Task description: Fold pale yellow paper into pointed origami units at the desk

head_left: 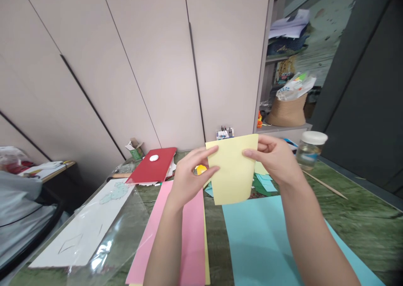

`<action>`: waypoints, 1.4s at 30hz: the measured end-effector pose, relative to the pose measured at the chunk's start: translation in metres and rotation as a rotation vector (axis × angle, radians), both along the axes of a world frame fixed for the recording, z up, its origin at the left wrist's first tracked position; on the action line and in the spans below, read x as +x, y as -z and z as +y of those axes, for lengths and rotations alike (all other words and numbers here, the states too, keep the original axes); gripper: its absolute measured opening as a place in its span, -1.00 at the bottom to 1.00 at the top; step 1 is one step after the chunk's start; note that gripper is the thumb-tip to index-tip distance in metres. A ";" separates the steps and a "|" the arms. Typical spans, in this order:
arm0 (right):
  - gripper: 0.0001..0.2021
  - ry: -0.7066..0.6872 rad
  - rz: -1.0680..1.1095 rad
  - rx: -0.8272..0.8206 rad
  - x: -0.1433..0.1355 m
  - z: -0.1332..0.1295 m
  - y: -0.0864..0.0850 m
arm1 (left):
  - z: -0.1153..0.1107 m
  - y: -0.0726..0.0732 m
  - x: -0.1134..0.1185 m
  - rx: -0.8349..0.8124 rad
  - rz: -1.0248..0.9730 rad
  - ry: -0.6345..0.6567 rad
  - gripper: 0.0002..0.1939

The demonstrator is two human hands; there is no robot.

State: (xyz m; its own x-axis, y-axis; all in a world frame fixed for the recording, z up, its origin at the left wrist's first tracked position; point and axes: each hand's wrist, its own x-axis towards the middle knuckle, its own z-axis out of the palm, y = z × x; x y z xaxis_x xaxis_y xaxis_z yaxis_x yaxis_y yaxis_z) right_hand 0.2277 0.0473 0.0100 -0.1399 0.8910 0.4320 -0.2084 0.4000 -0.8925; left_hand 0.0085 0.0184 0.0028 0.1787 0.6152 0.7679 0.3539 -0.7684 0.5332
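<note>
A small piece of pale yellow paper point(233, 172) is held up above the table, between my two hands. My left hand point(192, 172) grips its left edge, with the thumb and a finger lying on the near face. At the upper right edge, my right hand point(273, 156) pinches the sheet, thumb in front and fingers curled behind. Below on the right lies a large light blue sheet point(258, 240). Under my left forearm is a pink sheet point(193, 235), with a yellow edge showing beneath it. The yellow piece hides part of the tabletop behind it.
To the left are a white drawing sheet point(85, 227) with blue-green bits and a clear plastic sleeve point(119, 235). A red folder point(154, 168) lies further back. A lidded jar point(310, 152) and wooden stick point(327, 185) are at right. A person's sleeve point(22, 214) shows far left.
</note>
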 end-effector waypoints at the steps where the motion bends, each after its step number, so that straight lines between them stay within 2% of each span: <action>1: -0.71 -0.006 0.000 -0.003 0.001 0.000 0.001 | 0.000 0.000 0.000 0.013 0.006 0.000 -0.55; 22: -0.71 0.032 -0.018 -0.010 0.001 0.002 0.002 | 0.000 0.000 -0.002 0.102 0.041 0.007 -0.54; 29: -0.83 0.151 0.028 0.045 0.003 0.006 0.002 | 0.002 -0.001 -0.003 0.141 0.112 -0.039 -0.57; 35: -0.86 0.138 0.046 0.038 0.005 0.004 0.002 | 0.001 -0.001 -0.004 0.145 0.112 -0.025 -0.54; 42: -0.87 0.210 0.011 0.076 0.005 0.002 0.002 | 0.001 -0.001 -0.004 0.151 0.105 -0.014 -0.52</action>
